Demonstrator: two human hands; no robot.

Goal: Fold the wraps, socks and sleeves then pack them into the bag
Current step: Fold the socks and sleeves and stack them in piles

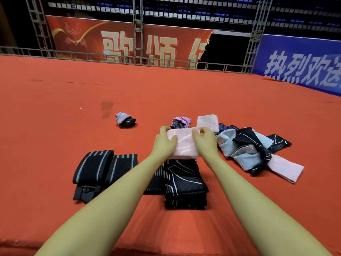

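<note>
Both hands hold a folded pink sleeve (pixel 184 143) above the red carpet. My left hand (pixel 164 143) grips its left end and my right hand (pixel 205 140) grips its right end. Under it lies a stack of folded black sleeves (pixel 184 185). Two folded black wraps with grey stripes (pixel 103 167) lie to the left. A second folded pink sleeve (pixel 207 122) sits just behind. A loose pile of grey, black and pink sleeves (pixel 258 150) spreads to the right. Two rolled purple-and-black socks lie farther off, one (pixel 125 120) at the left, one (pixel 181 122) behind the hands.
The red carpet (pixel 73 108) stretches wide to the left and far side. A metal railing (pixel 129 60) and red and blue banners bound the far edge. No bag is in view.
</note>
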